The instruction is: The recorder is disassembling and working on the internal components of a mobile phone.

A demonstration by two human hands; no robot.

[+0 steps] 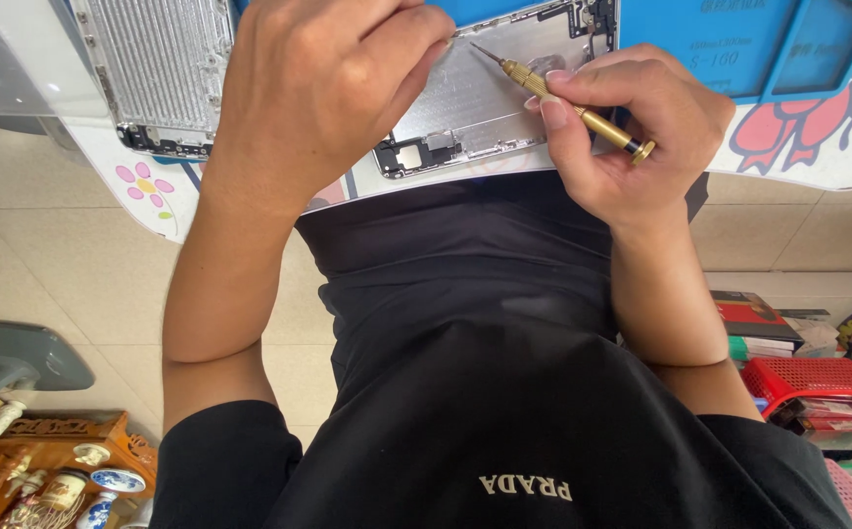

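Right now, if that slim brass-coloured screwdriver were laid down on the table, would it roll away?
Probably. The slim brass-coloured screwdriver has a round, smooth-looking shaft, so it may roll. It looks rigid and light, pinched in the right hand. Its fine tip looks easily damaged by a fall.

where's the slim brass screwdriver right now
In the head view, the slim brass screwdriver is at upper right, pinched in the right hand, its tip over the open silver metal phone housing, beside the left hand.
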